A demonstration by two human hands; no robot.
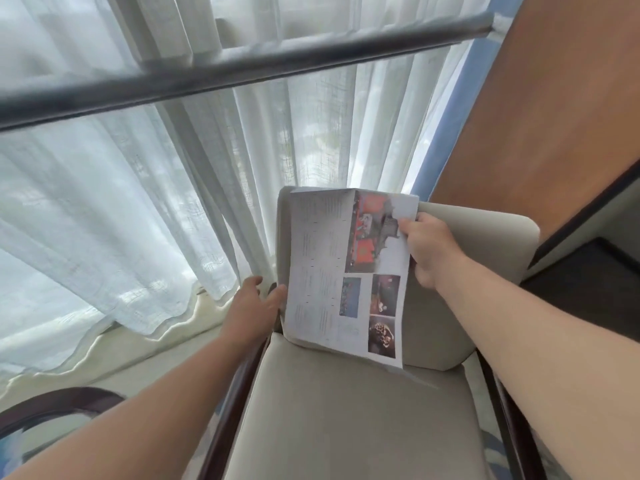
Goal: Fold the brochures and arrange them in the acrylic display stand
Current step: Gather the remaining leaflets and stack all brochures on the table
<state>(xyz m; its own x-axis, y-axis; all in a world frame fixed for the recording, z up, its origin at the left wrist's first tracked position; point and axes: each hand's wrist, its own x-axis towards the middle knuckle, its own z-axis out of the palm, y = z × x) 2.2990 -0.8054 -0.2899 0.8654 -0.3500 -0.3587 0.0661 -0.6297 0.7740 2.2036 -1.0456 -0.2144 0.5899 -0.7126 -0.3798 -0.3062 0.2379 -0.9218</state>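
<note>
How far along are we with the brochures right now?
Nothing looks finished, and no acrylic stand is in view. In hand: the right hand pinches one brochure, spread open over the chair; the left hand is at its lower edge. Folding and arranging remain.

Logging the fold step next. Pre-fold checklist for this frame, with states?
1. Right hand pinches brochure at its right edge: ok.
2. Left hand gripping the left edge: not ok, fingers straight beside it.
3. Left hand touching the paper: cannot tell.
4. Brochure open, printed side facing the camera: ok.
5. Chair seat below as a folding surface: ok.
6. Acrylic display stand in view: not ok.
</note>
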